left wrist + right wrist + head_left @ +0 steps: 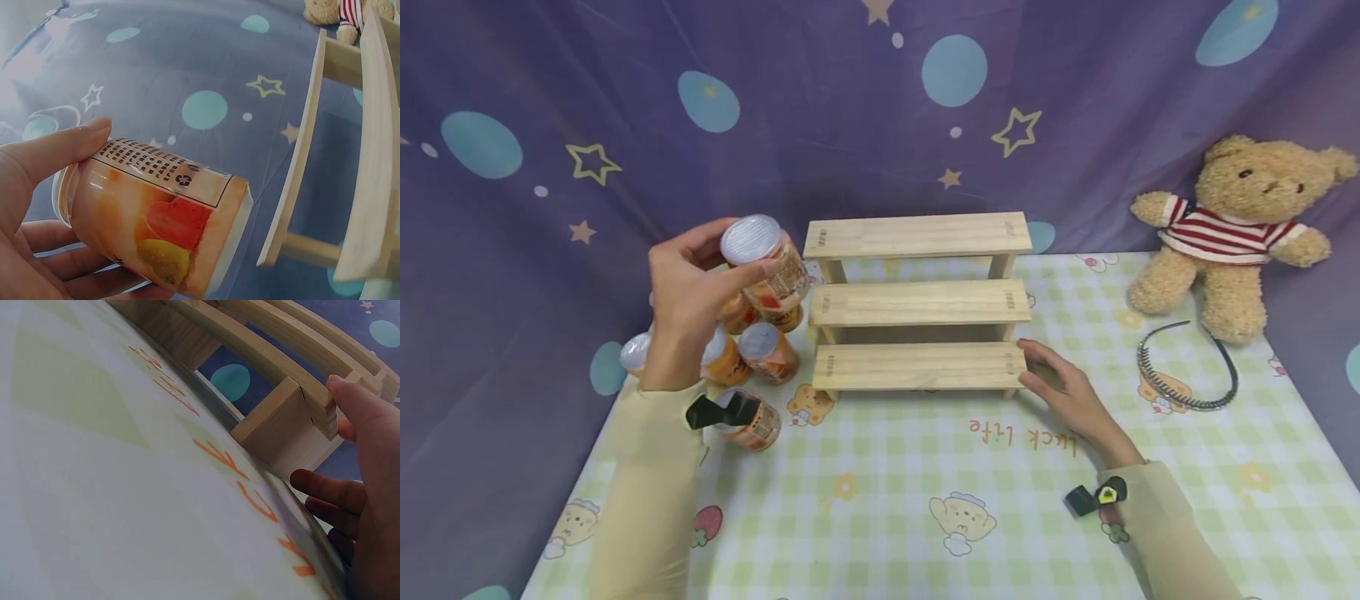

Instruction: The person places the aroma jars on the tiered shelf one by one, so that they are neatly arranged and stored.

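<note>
1. The left hand (pixel 688 287) holds a fruit cup (pixel 767 267) up, tipped sideways; it could slip and drop on the other cups (pixel 752 358) right below.
2. The right hand (pixel 1063 387) lies loose against the wooden steps (pixel 917 304); a push could slide them.

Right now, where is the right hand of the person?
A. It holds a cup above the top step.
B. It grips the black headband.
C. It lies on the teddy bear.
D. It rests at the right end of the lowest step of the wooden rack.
D: the right hand touches the right end of the lowest step of the wooden rack, thumb on its edge, while the left hand holds the cup.
</note>
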Motion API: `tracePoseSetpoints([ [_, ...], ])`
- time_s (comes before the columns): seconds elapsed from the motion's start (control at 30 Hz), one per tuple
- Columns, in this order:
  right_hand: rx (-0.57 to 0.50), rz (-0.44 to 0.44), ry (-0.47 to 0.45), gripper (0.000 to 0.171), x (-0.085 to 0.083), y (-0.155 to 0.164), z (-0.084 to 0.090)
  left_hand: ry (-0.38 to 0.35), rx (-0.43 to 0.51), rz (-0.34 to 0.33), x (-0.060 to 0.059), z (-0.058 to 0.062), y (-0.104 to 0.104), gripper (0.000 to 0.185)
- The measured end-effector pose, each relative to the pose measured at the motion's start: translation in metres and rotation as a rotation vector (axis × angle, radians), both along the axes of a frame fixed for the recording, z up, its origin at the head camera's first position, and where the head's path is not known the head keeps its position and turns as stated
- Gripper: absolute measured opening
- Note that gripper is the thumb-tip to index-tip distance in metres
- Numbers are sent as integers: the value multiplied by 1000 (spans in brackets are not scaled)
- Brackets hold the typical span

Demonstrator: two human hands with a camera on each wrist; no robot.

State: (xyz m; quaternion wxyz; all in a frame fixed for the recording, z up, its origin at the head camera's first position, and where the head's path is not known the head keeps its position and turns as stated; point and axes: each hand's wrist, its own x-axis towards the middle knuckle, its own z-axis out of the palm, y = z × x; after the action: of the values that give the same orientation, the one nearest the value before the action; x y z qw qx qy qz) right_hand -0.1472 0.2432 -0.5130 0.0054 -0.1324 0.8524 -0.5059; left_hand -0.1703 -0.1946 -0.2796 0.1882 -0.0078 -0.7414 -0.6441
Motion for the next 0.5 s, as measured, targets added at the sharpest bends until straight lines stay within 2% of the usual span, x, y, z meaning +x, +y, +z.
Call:
tracePoseSetpoints([
  [0.33, -15, 4, 7, 52, 0, -1, 0, 28, -63, -84, -21, 10, 28, 49],
  [0.5, -12, 3, 1, 52, 1, -1, 0, 42, -33, -115, -33, 12, 42, 48],
])
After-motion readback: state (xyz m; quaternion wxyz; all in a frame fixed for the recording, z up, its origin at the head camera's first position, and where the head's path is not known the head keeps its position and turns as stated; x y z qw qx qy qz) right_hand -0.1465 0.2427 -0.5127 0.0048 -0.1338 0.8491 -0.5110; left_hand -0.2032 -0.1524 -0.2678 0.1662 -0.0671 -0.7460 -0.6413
